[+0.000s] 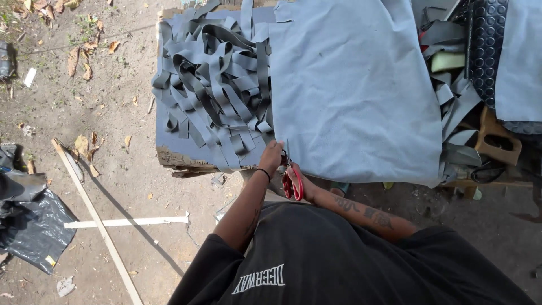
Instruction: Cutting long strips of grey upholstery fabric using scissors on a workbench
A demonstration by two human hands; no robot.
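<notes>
From the head view, your right hand (302, 183) grips the red-handled scissors (292, 179) at the grey sheet's (355, 85) near edge; your left hand (272, 158) pinches that edge. Keep it taut, cutting parallel to the strips (214, 90).

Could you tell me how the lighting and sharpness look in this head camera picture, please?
Head view: hard sunlight, with crisp shadows beside the white sticks on the ground; the grey sheet is evenly lit without glare; the left hand and red-handled scissors are sharp; edges bend slightly from the wide lens.
</notes>
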